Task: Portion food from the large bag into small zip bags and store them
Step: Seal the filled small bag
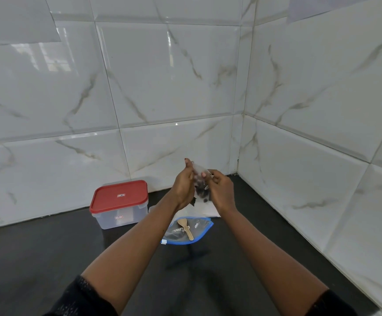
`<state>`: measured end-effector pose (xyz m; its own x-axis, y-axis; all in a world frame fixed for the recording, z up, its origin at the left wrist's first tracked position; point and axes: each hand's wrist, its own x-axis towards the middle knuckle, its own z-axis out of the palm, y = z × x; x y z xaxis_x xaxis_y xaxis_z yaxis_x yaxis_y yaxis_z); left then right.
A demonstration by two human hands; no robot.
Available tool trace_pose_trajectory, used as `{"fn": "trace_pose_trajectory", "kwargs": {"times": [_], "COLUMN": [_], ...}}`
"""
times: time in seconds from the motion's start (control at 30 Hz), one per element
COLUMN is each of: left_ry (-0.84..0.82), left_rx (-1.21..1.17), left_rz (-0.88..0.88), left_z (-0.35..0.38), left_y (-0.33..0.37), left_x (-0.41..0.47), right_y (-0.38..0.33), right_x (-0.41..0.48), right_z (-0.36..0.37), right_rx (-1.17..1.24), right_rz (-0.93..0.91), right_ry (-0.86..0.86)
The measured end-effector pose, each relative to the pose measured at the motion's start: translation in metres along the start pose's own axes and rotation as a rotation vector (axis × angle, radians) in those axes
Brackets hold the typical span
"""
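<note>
From my feed: red lid on clear container; blue-edged large bag, dark contents; tan wooden spoon; black countertop; white wall tiles veined grey-gold; clear small zip bag.

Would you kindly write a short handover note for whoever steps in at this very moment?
Left hand and right hand: both pinch the small zip bag, held up above the counter.
Large bag: flat on the counter, with the wooden spoon lying on it.
Container: at the left, red lid on.
Done: dark food sits in the small zip bag's lower part.
Left: check its seal, which cannot be judged from here, then store it, probably in the container.
</note>
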<state>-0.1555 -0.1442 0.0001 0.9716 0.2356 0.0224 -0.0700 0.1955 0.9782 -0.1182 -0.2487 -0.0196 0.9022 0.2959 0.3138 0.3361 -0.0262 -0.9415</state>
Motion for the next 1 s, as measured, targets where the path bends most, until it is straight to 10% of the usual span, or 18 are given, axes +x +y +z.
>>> {"fn": "trace_pose_trajectory", "kwargs": {"times": [0.3, 1.0], "left_ry": [0.269, 0.272], "left_rx": [0.128, 0.097], "left_rz": [0.225, 0.216], "left_z": [0.014, 0.020], "left_y": [-0.014, -0.034], "left_x": [0.005, 0.006], "right_y": [-0.008, -0.005], "right_x": [0.019, 0.025], "right_z": [-0.041, -0.044], "right_rx": [0.064, -0.125], "right_rz": [0.141, 0.163], "right_ry": [-0.090, 0.058]}}
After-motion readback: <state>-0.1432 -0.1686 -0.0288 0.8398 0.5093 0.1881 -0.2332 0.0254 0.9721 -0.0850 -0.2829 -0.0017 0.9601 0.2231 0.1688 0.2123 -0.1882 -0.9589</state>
